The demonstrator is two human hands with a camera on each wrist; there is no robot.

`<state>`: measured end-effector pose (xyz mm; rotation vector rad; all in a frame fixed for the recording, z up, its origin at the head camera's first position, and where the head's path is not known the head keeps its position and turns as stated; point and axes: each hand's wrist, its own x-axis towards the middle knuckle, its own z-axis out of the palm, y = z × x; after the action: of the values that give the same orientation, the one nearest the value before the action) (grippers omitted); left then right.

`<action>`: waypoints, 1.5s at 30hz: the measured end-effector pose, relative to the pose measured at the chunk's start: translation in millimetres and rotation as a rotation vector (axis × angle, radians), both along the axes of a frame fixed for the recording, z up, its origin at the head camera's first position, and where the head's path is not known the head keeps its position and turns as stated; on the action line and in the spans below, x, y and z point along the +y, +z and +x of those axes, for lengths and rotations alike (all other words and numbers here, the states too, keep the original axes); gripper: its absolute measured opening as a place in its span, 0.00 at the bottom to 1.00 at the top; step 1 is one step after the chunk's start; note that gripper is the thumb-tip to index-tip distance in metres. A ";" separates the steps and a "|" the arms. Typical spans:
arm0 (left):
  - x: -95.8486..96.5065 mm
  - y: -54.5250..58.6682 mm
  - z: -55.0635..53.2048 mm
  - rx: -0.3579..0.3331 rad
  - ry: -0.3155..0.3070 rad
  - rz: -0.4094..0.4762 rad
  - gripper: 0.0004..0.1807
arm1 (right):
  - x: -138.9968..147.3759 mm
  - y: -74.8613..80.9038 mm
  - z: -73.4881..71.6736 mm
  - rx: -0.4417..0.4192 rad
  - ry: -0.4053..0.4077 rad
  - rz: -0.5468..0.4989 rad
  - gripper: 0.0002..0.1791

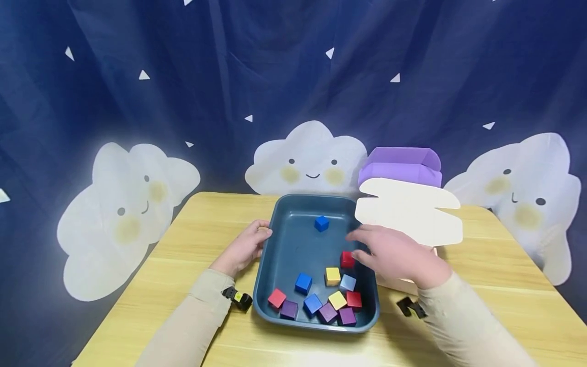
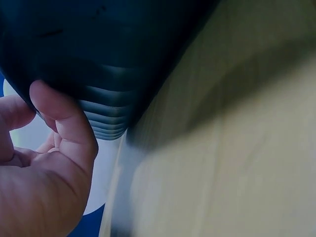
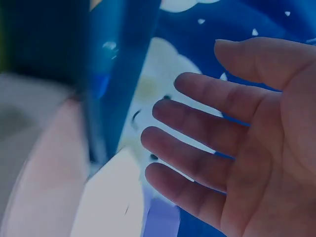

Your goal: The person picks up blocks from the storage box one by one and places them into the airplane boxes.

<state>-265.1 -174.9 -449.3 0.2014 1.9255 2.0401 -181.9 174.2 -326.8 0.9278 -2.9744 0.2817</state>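
Note:
A dark blue-grey tray (image 1: 293,239) on the table holds several small cubes. My left hand (image 1: 247,247) grips its left side near the rim; in the left wrist view the thumb (image 2: 61,108) lies against the outer wall. Over the tray's right side hovers my right hand (image 1: 390,252), slightly blurred, holding nothing; the right wrist view has its fingers (image 3: 192,116) spread. Nearest beneath it is a red cube (image 1: 347,259), partly overlapped by the fingertips. A blue cube (image 1: 321,223) sits alone toward the back, while a yellow cube (image 1: 332,276) and others gather in front.
Right of the tray stands an open carton with a white lid flap (image 1: 412,211), partly behind my right forearm. A purple open box (image 1: 400,168) is behind it. The wooden table (image 1: 183,265) ends at a dark blue curtain (image 1: 206,76) with clouds.

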 end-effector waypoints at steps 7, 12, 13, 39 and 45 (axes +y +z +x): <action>0.6 2.2 -1.4 0.009 -0.007 0.018 0.15 | -52.2 -7.3 -40.4 0.029 -0.004 -0.001 0.23; -0.4 0.2 -2.0 0.014 -0.005 0.011 0.15 | -78.4 -29.1 -70.9 -0.020 -0.097 0.017 0.25; -0.6 -0.1 -1.7 0.015 -0.002 0.005 0.15 | -81.5 -35.3 -76.4 -0.026 -0.122 0.022 0.26; 2.6 2.1 0.1 0.001 0.008 0.011 0.18 | -80.5 -79.5 -100.0 -0.053 -0.121 0.027 0.16; 4.3 3.1 2.4 -0.001 0.016 0.013 0.17 | -76.3 -73.3 -96.5 -0.043 -0.099 -0.031 0.10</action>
<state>-262.7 -170.6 -446.2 0.1890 1.9192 2.0632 -278.4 98.0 -400.1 0.7781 -3.0336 0.3496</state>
